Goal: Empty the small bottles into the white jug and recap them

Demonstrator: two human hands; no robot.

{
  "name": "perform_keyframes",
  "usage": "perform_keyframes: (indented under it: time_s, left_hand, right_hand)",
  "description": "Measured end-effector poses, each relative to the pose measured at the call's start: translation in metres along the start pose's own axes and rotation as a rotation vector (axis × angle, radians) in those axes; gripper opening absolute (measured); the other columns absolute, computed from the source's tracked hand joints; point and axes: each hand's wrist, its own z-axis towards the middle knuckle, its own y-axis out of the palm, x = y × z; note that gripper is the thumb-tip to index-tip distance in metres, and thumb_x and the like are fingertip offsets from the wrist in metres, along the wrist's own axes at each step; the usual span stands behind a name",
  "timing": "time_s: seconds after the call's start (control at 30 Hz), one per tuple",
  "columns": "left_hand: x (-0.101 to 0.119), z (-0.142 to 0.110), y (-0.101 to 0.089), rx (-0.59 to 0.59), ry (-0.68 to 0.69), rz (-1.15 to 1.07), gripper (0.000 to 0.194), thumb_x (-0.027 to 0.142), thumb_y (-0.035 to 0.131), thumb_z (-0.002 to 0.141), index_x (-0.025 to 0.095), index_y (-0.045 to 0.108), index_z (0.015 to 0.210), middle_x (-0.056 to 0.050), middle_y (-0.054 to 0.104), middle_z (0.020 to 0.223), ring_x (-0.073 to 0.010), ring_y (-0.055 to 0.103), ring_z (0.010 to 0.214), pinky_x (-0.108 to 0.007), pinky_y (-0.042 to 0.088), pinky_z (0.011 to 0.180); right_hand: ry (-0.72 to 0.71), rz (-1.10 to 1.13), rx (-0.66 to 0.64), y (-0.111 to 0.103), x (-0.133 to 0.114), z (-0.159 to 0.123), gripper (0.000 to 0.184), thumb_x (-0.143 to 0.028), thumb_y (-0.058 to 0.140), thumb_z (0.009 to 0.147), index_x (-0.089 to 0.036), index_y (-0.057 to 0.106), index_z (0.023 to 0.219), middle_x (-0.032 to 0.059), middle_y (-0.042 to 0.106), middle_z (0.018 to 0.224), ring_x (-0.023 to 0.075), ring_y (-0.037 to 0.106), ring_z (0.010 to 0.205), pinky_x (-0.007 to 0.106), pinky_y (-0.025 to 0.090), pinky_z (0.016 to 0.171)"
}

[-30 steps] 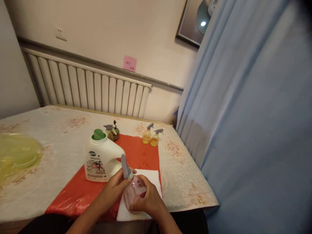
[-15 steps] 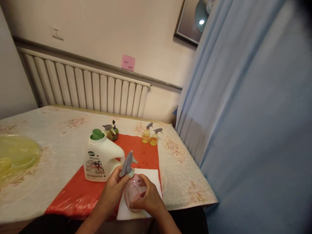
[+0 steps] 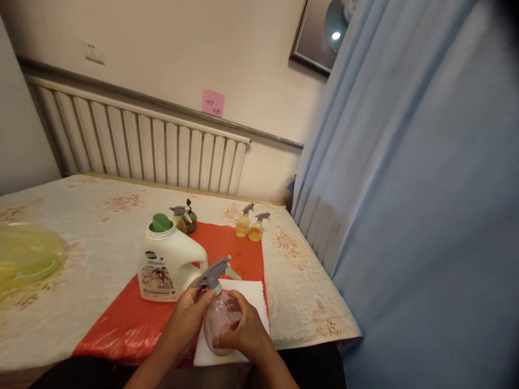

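A pink see-through spray bottle (image 3: 219, 322) with a grey trigger head (image 3: 213, 273) is held between my two hands, over a folded white cloth (image 3: 253, 294). My left hand (image 3: 190, 309) has its fingers closed at the neck and the rear of the spray head. Around the body of the bottle, my right hand (image 3: 244, 327) is wrapped from the right side. Just beyond my left hand stands a large white jug (image 3: 162, 267) with a green cap (image 3: 162, 223) seated in its mouth. The jug's handle is partly behind the spray head.
Two yellow spray bottles (image 3: 242, 225) stand at the back right of the red sheet (image 3: 227, 243). Green and brownish spray bottles (image 3: 189, 220) are behind the jug. A yellow translucent basin (image 3: 32, 251) lies at left on the flowered tablecloth (image 3: 93, 216). A blue curtain (image 3: 385, 189) borders the right.
The grey spray head has turned on the bottle, its nozzle now pointing farther right and its trigger showing more. Both hands keep hold of the bottle in nearly the same place.
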Motion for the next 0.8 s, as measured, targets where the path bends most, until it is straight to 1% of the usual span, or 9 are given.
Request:
perform_keyframes:
  time_s: [0.1, 0.2, 0.27, 0.37, 0.43, 0.53, 0.63, 0.8]
  left_hand:
    - [-0.001, -0.001, -0.001, -0.022, 0.003, -0.111, 0.043, 0.039, 0.077, 0.071, 0.020, 0.065, 0.107, -0.004, 0.074, 0.097, -0.0233, 0.065, 0.094, -0.031, 0.049, 0.086]
    - [-0.001, -0.003, 0.002, -0.060, 0.005, -0.175, 0.039, 0.039, 0.075, 0.075, 0.022, 0.064, 0.108, -0.002, 0.073, 0.091, -0.0196, 0.065, 0.087, -0.028, 0.050, 0.080]
    - [0.000, -0.003, 0.004, -0.053, 0.012, -0.158, 0.037, 0.036, 0.076, 0.074, 0.023, 0.064, 0.106, 0.000, 0.072, 0.089, -0.0176, 0.065, 0.083, -0.026, 0.050, 0.076]
    - [0.001, -0.001, 0.004, -0.028, 0.033, -0.114, 0.039, 0.033, 0.078, 0.072, 0.024, 0.065, 0.107, 0.002, 0.072, 0.092, -0.0164, 0.064, 0.083, -0.024, 0.049, 0.076]
    - [0.000, 0.001, 0.002, -0.023, 0.028, -0.095, 0.038, 0.034, 0.077, 0.072, 0.022, 0.066, 0.107, 0.001, 0.072, 0.093, -0.0177, 0.064, 0.086, -0.025, 0.049, 0.079]
    - [-0.003, 0.003, -0.001, -0.016, -0.012, -0.060, 0.032, 0.037, 0.075, 0.073, 0.018, 0.069, 0.098, -0.002, 0.073, 0.090, -0.0204, 0.064, 0.088, -0.028, 0.049, 0.080]
    - [-0.006, 0.001, 0.000, -0.036, -0.018, -0.084, 0.028, 0.039, 0.072, 0.077, 0.018, 0.068, 0.096, -0.003, 0.074, 0.090, -0.0205, 0.065, 0.089, -0.028, 0.049, 0.081]
    - [-0.005, -0.002, 0.003, -0.011, -0.012, -0.109, 0.031, 0.036, 0.077, 0.074, 0.021, 0.066, 0.098, 0.000, 0.074, 0.089, -0.0190, 0.066, 0.085, -0.027, 0.050, 0.079]
  right_hand:
    - [0.019, 0.006, -0.003, 0.000, -0.001, 0.000, 0.096, -0.016, 0.088, 0.039, -0.023, 0.053, 0.128, 0.0060, 0.064, 0.113, 0.0275, 0.059, 0.105, 0.035, 0.053, 0.080]
    - [0.019, 0.035, -0.011, 0.000, -0.005, 0.000, 0.094, -0.016, 0.087, 0.040, -0.024, 0.054, 0.128, 0.0057, 0.064, 0.114, 0.0278, 0.059, 0.106, 0.034, 0.054, 0.076]
    - [0.009, 0.043, -0.019, 0.000, -0.008, -0.001, 0.092, -0.014, 0.085, 0.042, -0.025, 0.054, 0.128, 0.0054, 0.063, 0.115, 0.0274, 0.059, 0.106, 0.032, 0.054, 0.072]
    - [0.006, 0.039, -0.018, 0.000, -0.009, -0.002, 0.092, -0.011, 0.083, 0.043, -0.025, 0.053, 0.128, 0.0054, 0.063, 0.116, 0.0268, 0.059, 0.106, 0.029, 0.053, 0.069]
    - [0.007, 0.026, -0.006, -0.001, -0.007, -0.001, 0.093, -0.011, 0.084, 0.042, -0.025, 0.053, 0.129, 0.0056, 0.063, 0.115, 0.0267, 0.059, 0.105, 0.030, 0.053, 0.071]
    - [0.004, 0.004, 0.007, -0.001, -0.001, 0.000, 0.095, -0.013, 0.086, 0.041, -0.023, 0.053, 0.130, 0.0061, 0.063, 0.114, 0.0271, 0.059, 0.105, 0.033, 0.053, 0.077]
    - [0.005, 0.010, 0.002, -0.001, 0.003, 0.001, 0.094, -0.016, 0.086, 0.042, -0.024, 0.053, 0.130, 0.0051, 0.063, 0.114, 0.0267, 0.059, 0.105, 0.034, 0.053, 0.079]
    - [-0.001, 0.031, -0.001, 0.001, 0.000, 0.000, 0.094, -0.013, 0.085, 0.041, -0.024, 0.054, 0.129, 0.0055, 0.062, 0.116, 0.0266, 0.058, 0.106, 0.030, 0.053, 0.072]
